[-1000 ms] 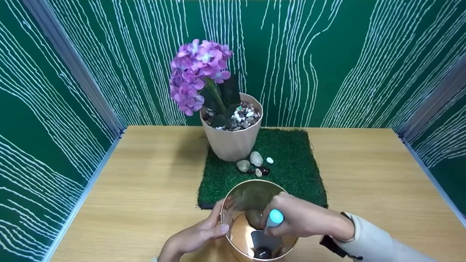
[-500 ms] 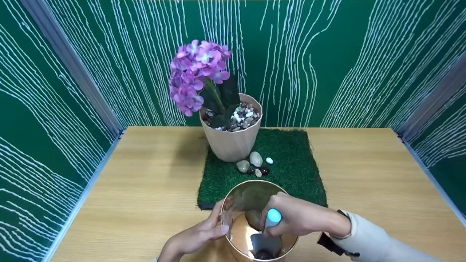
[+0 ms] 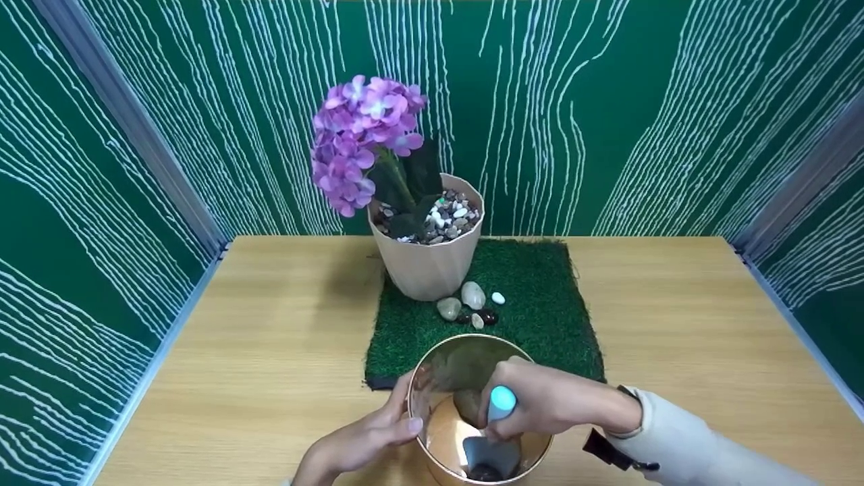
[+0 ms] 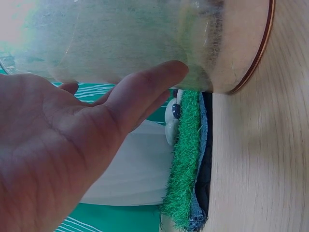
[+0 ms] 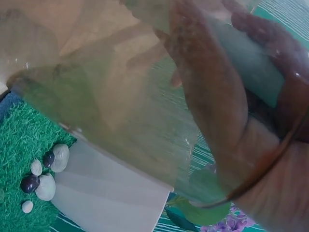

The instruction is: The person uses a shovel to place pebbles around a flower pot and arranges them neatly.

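A transparent amber container (image 3: 445,432) with a thin gold rim stands upright at the table's near edge. My left hand (image 3: 368,435) holds its left side from outside, thumb near me and fingers round the far side; in the left wrist view the thumb (image 4: 149,87) lies along the wall. My right hand (image 3: 540,401) reaches in over the rim and grips the turquoise-ended handle (image 3: 502,399) of a small shovel. The shovel's grey flat blade (image 3: 489,451) points down at the bottom, overlapping a dark stone (image 3: 484,472). A larger brown stone (image 3: 464,408) sits beyond it inside.
Behind the container lies a square of artificial grass (image 3: 540,324). On it stands a pale pot (image 3: 428,270) with purple flowers (image 3: 368,138) and pebbles. Several loose stones (image 3: 473,295) lie before the pot. Green panels (image 3: 607,121) with white lines surround the table.
The shovel's blade has gone lower, onto the dark stone, and my right hand has shifted slightly left. My left hand and the container stay where they were.
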The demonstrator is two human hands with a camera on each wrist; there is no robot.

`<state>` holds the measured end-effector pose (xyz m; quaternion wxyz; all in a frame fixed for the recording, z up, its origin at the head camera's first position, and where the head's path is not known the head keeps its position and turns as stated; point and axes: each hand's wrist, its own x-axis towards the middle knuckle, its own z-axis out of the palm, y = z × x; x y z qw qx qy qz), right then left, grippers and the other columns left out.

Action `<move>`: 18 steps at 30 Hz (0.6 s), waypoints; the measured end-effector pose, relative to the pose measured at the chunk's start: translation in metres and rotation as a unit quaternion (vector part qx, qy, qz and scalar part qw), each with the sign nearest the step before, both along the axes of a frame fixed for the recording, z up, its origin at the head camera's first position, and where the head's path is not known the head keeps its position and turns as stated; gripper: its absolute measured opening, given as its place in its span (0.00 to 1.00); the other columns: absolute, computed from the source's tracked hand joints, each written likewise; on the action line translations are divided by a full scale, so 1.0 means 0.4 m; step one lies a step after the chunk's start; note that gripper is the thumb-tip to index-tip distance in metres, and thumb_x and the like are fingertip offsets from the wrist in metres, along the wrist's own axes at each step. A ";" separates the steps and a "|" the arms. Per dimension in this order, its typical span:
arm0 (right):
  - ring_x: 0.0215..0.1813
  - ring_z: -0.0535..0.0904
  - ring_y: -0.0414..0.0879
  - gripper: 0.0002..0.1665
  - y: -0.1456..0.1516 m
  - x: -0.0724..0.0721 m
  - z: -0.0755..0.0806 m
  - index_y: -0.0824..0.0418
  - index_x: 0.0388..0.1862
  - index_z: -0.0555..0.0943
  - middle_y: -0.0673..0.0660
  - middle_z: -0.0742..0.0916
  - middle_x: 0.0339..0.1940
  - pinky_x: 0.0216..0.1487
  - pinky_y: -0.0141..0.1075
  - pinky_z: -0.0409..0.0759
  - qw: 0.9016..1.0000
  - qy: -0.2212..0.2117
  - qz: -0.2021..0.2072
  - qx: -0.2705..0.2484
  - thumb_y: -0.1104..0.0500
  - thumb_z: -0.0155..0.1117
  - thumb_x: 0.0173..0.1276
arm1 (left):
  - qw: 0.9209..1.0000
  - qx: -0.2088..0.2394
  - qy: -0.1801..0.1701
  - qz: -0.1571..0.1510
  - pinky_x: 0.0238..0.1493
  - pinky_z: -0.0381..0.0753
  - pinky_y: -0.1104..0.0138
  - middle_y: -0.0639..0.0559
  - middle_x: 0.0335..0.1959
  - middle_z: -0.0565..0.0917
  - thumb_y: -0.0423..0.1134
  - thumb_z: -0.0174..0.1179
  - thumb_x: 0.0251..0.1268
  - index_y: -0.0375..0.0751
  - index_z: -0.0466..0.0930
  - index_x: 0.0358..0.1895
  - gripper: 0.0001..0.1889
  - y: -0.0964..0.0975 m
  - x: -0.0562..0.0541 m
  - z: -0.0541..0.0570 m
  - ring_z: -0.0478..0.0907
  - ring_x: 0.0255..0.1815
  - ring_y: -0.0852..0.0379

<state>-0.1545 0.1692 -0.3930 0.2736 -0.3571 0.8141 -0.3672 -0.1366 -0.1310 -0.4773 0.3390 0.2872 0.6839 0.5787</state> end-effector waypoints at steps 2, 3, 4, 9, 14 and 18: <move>0.31 0.79 0.28 0.04 -0.001 -0.001 -0.001 0.68 0.37 0.96 0.56 0.96 0.30 0.38 0.24 0.83 1.000 -0.026 -0.003 -0.010 0.71 0.77 0.66 | 1.000 -0.007 -0.002 0.004 0.92 0.42 0.36 0.31 0.95 0.27 0.57 0.45 0.92 0.39 0.19 0.93 0.50 -0.001 0.000 0.000 0.28 0.96 0.27; 0.31 0.80 0.28 0.05 0.000 -0.001 -0.001 0.69 0.38 0.95 0.58 0.96 0.31 0.39 0.24 0.84 0.999 -0.041 -0.008 -0.020 0.72 0.76 0.66 | 1.000 -0.009 -0.002 0.005 0.92 0.43 0.36 0.31 0.95 0.27 0.57 0.45 0.92 0.39 0.18 0.93 0.51 -0.002 0.000 0.000 0.28 0.96 0.27; 0.32 0.82 0.29 0.05 0.001 -0.002 0.000 0.71 0.39 0.95 0.61 0.96 0.32 0.39 0.25 0.86 0.998 -0.055 -0.011 -0.031 0.72 0.75 0.67 | 1.000 -0.007 -0.005 0.004 0.92 0.42 0.37 0.31 0.95 0.27 0.56 0.45 0.93 0.39 0.18 0.92 0.50 -0.002 0.000 0.000 0.27 0.96 0.27; 0.34 0.88 0.32 0.07 0.011 -0.007 0.001 0.75 0.44 0.93 0.69 0.95 0.36 0.39 0.28 0.90 0.993 -0.086 -0.017 -0.077 0.72 0.71 0.72 | 1.000 0.008 -0.014 -0.005 0.92 0.39 0.39 0.30 0.94 0.23 0.50 0.43 0.94 0.37 0.16 0.91 0.48 0.000 -0.002 -0.001 0.24 0.95 0.28; 0.36 0.95 0.46 0.08 0.018 -0.010 0.002 0.74 0.46 0.93 0.71 0.95 0.40 0.39 0.33 0.92 0.992 -0.088 -0.021 -0.093 0.69 0.71 0.74 | 0.999 0.014 -0.031 -0.006 0.92 0.40 0.37 0.31 0.95 0.24 0.50 0.43 0.94 0.38 0.17 0.92 0.48 0.002 -0.003 -0.001 0.24 0.96 0.27; 0.40 0.98 0.59 0.10 0.023 -0.008 0.006 0.74 0.48 0.93 0.70 0.96 0.43 0.40 0.38 0.94 0.990 -0.091 -0.031 -0.099 0.67 0.72 0.76 | 0.999 0.035 -0.030 -0.019 0.93 0.39 0.34 0.29 0.94 0.22 0.48 0.42 0.94 0.37 0.17 0.91 0.46 0.005 -0.003 -0.001 0.21 0.95 0.26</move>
